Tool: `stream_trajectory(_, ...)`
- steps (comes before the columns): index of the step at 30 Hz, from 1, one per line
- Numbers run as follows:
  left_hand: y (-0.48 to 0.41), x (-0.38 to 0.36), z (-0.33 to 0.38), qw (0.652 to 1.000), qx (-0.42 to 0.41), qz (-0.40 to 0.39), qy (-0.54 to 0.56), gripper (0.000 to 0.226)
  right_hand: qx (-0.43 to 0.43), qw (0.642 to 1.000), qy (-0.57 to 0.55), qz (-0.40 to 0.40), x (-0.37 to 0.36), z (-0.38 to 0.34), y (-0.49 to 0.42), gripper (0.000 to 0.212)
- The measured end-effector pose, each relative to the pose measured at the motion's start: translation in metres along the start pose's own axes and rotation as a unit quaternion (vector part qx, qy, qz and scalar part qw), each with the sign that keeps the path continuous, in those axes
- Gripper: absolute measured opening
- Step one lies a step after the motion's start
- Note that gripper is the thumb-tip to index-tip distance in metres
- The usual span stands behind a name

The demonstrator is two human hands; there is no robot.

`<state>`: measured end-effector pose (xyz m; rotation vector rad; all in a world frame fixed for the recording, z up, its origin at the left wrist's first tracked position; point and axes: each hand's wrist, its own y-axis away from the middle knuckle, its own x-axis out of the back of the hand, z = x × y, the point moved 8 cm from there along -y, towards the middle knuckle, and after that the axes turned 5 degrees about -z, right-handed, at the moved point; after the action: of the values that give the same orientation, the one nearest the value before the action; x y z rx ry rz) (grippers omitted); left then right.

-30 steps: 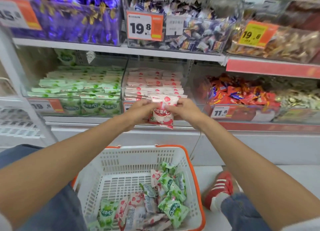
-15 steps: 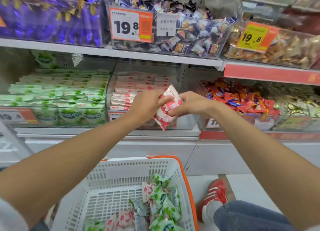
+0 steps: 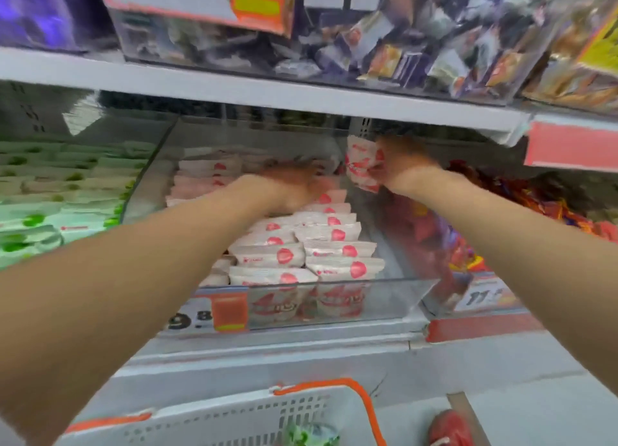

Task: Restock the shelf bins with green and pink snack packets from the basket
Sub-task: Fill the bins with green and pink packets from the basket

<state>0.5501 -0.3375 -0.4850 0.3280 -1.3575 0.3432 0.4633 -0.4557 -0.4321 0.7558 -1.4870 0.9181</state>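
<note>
Right hand grips pink packet, long axis upright, above rear right of pink bin. Gap lies just below. Left hand on packet rows beside it; finger state blurred, cannot tell.

Lower white shelf: three clear bins side by side. The left bin holds green packets, the middle bin holds pink packets stacked in rows, and the right bin holds red and orange sweets. Upper white shelf: a bin of mixed wrapped sweets, purple stock to its left, and what seem to be brown-wrapped sweets to its right, blurred. Floor: white basket with orange rim, below the lower shelf.
</note>
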Motion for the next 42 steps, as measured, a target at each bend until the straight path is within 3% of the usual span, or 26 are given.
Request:
stream_trajectory(5,-0.005,-0.012,-0.016,0.998,0.052,-0.019,-0.009,0.069,0.016,0.997,0.077,0.016,0.002,-0.002,-0.034,0.046)
stream_trajectory(9,-0.003,-0.006,-0.013,0.998,0.053,0.009,-0.031,0.065,0.033,0.996,0.083,0.018,0.003,-0.005,-0.048,0.045)
stream_trajectory(14,-0.009,-0.011,-0.022,0.997,0.077,0.008,-0.016,0.07,0.067,0.995,0.038,-0.057,-0.015,-0.02,-0.054,0.067)
stream_trajectory(16,-0.009,-0.011,-0.024,0.996,0.086,0.005,-0.021,0.071,0.067,0.994,0.056,-0.06,-0.012,-0.02,-0.055,0.063)
stream_trajectory(19,-0.008,-0.011,-0.025,0.995,0.092,0.005,-0.028,0.073,0.071,0.992,0.094,-0.036,-0.005,-0.019,-0.057,0.038)
stream_trajectory(27,-0.009,-0.013,-0.029,0.995,0.098,0.006,-0.028,0.076,0.05,0.984,0.154,0.074,0.012,-0.015,-0.06,0.036)
stream_trajectory(33,-0.012,-0.015,-0.032,0.995,0.101,0.008,-0.026,0.079,0.097,0.98,0.172,0.032,-0.015,-0.022,-0.069,0.052)
stream_trajectory(42,-0.013,-0.016,-0.033,0.995,0.093,0.019,-0.024,0.079,0.145,0.97,0.192,0.009,-0.018,-0.025,-0.071,0.039)
